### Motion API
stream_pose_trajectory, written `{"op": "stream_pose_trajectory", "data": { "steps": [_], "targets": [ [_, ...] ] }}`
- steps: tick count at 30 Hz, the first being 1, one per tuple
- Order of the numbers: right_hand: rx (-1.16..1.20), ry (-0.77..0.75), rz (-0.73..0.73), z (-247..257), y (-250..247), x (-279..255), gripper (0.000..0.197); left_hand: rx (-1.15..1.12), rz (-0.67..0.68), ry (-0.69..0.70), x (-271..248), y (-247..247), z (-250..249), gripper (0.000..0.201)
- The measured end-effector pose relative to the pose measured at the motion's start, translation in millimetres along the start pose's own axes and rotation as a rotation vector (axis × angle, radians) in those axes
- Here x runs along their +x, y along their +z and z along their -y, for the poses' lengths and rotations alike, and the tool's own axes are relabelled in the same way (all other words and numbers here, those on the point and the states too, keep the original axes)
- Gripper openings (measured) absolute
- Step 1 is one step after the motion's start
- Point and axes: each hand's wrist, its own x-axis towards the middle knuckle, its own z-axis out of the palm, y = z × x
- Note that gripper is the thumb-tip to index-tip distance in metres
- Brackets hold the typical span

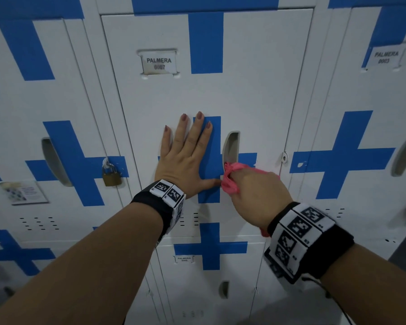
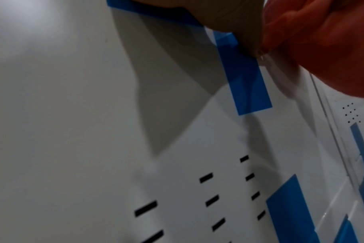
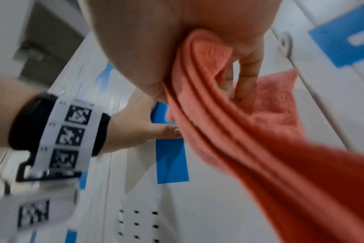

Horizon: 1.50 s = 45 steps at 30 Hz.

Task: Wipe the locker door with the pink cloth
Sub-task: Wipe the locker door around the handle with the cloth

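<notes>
The white locker door (image 1: 256, 90) with a blue cross and the label PALMERA 0007 fills the middle of the head view. My left hand (image 1: 185, 153) lies flat on it with straight, spread fingers, over the cross's centre. My right hand (image 1: 256, 186) grips the bunched pink cloth (image 1: 230, 181) against the door just below the recessed handle (image 1: 231, 146), beside my left thumb. In the right wrist view the pink cloth (image 3: 229, 123) trails from my curled fingers (image 3: 247, 74) toward the camera. The left wrist view shows the door (image 2: 73, 115) and the cloth (image 2: 322, 41).
A brass padlock (image 1: 111, 174) hangs on the neighbouring locker at the left. A hasp (image 1: 284, 157) sits on the door's right edge. Vent slots (image 1: 39, 222) are punched in the doors lower down. A smaller locker door (image 1: 209, 266) lies below.
</notes>
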Motion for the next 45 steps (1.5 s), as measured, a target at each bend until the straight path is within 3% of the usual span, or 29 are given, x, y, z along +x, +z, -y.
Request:
{"op": "stream_pose_trajectory", "data": {
  "steps": [4,6,9,12,13,18,25,30,34,39,45],
  "targets": [
    [0.587,0.181,-0.161,-0.3,16.2,-13.9,0.029,-0.008,0.014,-0.008,-0.4,-1.0,-0.4,0.121],
    [0.727,0.199,-0.199,6.4,19.5,-16.9,0.034,-0.006,0.022,-0.008,-0.2,-1.0,-0.4,0.122],
    [0.837,0.154,-0.149,18.9,20.8,-8.7,0.046,0.013,0.024,-0.008,0.1,0.2,-0.1,0.122],
    [1.232,0.216,-0.079,26.2,16.8,0.2,0.050,0.029,0.025,-0.010,0.8,1.1,-0.4,0.123],
    [1.263,0.232,-0.066,26.1,14.7,0.1,0.051,0.031,0.025,-0.012,0.8,1.2,-0.6,0.124],
    [1.021,0.197,-0.016,9.1,16.1,-9.2,0.048,0.011,0.006,-0.012,0.0,1.0,-1.7,0.125],
    [0.094,0.093,0.066,3.9,24.4,-16.9,0.066,0.003,0.001,-0.008,0.3,0.4,-0.8,0.122],
    [-0.272,0.027,0.091,7.7,29.2,-4.7,0.058,0.007,-0.005,-0.005,0.0,1.6,-0.7,0.123],
    [-0.337,0.015,0.154,16.3,15.8,-2.2,0.052,0.006,-0.007,-0.010,-0.2,2.1,-0.7,0.123],
    [-0.134,0.120,0.132,24.0,-0.7,1.1,0.021,0.022,0.009,-0.012,0.6,1.8,-0.3,0.122],
    [0.050,0.134,0.052,17.6,5.3,-6.9,0.029,0.029,0.001,-0.005,0.7,3.3,0.5,0.122]
  ]
}}
